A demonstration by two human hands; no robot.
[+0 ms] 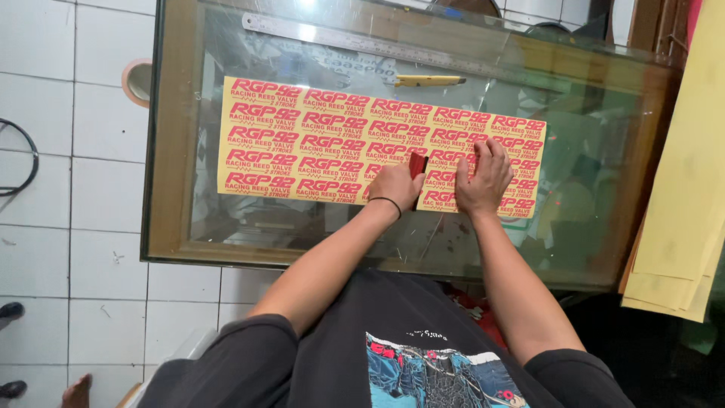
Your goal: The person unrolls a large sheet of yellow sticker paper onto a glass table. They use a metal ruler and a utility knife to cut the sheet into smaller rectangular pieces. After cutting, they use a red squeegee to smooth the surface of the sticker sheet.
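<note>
A long yellow sticker sheet [302,143] with rows of red printed labels lies flat on a glass-topped table [177,151]. My left hand [394,187], with a black band on its wrist, is closed around a small red flat tool [418,163] that is pressed against the sheet near its lower middle. Just to the right, my right hand [483,178] lies palm down on the sheet with its fingers spread, holding nothing.
A long metal ruler [377,45] and a yellow utility knife [429,80] lie on the glass beyond the sheet. Stacked yellow paper sheets [680,227] lean at the right. A tape roll [137,81] and a black cable [26,159] are on the tiled floor at left.
</note>
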